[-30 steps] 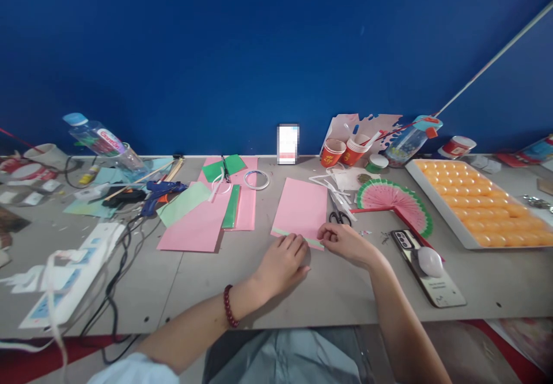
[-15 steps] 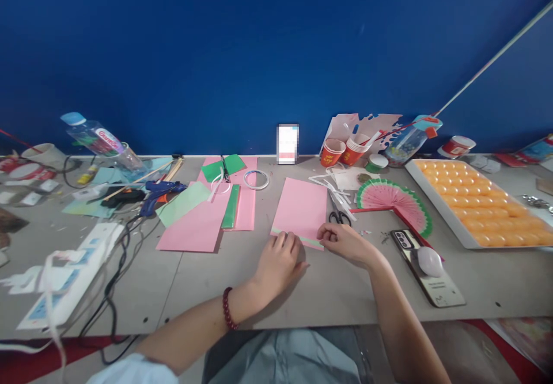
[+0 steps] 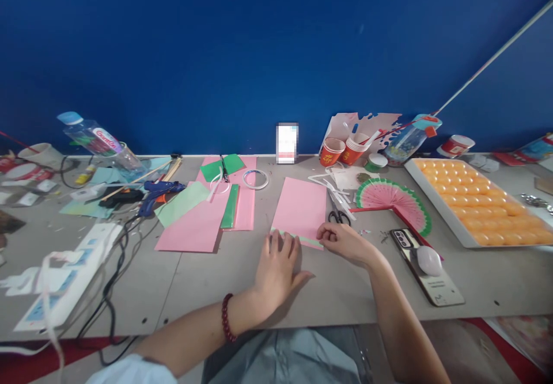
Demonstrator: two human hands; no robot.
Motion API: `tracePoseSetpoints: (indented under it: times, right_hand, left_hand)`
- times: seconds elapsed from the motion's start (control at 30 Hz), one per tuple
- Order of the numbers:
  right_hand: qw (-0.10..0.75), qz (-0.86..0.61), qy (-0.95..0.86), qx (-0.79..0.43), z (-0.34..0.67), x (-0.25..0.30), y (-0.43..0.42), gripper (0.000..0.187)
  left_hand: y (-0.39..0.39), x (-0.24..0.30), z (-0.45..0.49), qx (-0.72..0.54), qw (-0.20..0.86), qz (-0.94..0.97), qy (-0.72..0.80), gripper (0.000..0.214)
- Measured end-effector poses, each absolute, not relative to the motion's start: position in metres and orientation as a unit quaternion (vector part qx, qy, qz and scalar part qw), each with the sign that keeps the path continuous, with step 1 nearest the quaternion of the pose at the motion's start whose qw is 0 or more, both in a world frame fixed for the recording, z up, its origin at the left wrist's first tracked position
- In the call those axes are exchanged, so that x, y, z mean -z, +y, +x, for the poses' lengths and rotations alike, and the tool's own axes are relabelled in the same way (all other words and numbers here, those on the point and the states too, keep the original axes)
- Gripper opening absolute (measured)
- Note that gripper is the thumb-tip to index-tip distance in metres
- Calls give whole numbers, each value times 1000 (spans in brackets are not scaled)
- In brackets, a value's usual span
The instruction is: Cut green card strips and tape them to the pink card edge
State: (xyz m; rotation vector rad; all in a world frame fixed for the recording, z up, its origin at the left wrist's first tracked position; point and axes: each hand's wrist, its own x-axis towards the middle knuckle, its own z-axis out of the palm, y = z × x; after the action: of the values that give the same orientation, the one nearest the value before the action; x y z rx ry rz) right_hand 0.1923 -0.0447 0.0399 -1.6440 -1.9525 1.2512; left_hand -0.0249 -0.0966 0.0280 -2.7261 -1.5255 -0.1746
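A pink sheet of paper (image 3: 300, 205) lies in front of me, with a narrow light green strip (image 3: 305, 239) along its near edge. My left hand (image 3: 279, 266) rests at the sheet's near left corner, fingertips on the strip, fingers stretched and thumb out to the right. At the near right corner my right hand (image 3: 343, 240) has its fingers curled together on the end of the strip and paper edge. Just beyond that hand lie black-handled scissors (image 3: 339, 216), their blades partly among white paper strips (image 3: 334, 191).
Left are more pink paper (image 3: 194, 228), a blue glue gun (image 3: 158, 194) and a white power strip (image 3: 71, 274) with cables. Right are a pink-green paper fan (image 3: 395, 200), a phone (image 3: 432, 280) and a tray of orange balls (image 3: 479, 200). Red paper cups (image 3: 332, 151) stand behind.
My left hand has opened out: its fingers are straighter and its thumb has swung away to the right. My right hand and the pink sheet look unmoved.
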Motion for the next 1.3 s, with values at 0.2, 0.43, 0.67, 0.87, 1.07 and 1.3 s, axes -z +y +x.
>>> tracePoseSetpoints:
  times: [0.2,0.43,0.67,0.87,1.07,1.3]
  right_hand:
    - [148,-574,-677,-436,192,-41,-45,13]
    - [149,-573,-690,-416,193,-35,-45,15]
    - [139,-577,-696,-405,190,-37,-44,14]
    - [129,-582,-696,-401,191,-41,-46,17]
    - [146,-587,-703,-374,187,-40,-45,8]
    - [130,-624,-701,-319,178,-42,-44,22]
  left_hand:
    - [-98,-31,-23,47,-11,-867,-496,73]
    - [-99,-28,-24,50,-9,-865,-499,82]
    - [-99,-28,-24,41,-17,-869,-493,84]
    - [-98,-27,-22,37,-11,-869,-493,84]
    - [-96,-32,-24,57,-23,-872,-485,80]
    - [-96,-33,-25,59,-21,-874,-483,78]
